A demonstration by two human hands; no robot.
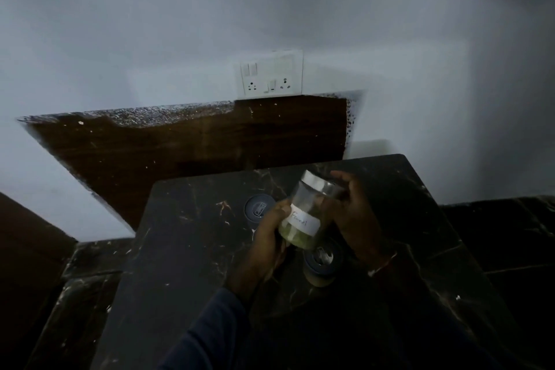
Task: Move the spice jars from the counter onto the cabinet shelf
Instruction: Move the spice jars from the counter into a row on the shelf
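Observation:
A clear spice jar (306, 213) with a silver lid, a white handwritten label and greenish seeds is tilted above the dark marble counter (186, 249). My left hand (270, 237) grips its lower end. Around its lid end curls my right hand (351, 213). Two other jars with dark blue lids stand on the counter: one (259, 209) just behind my left hand, one (322, 260) beneath the held jar. No cabinet shelf is in view.
A white wall rises behind the counter, with a switch and socket plate (271, 75) and a dark wooden panel (195, 141) below it. A brown surface (27, 249) sits at the far left. The room is dim.

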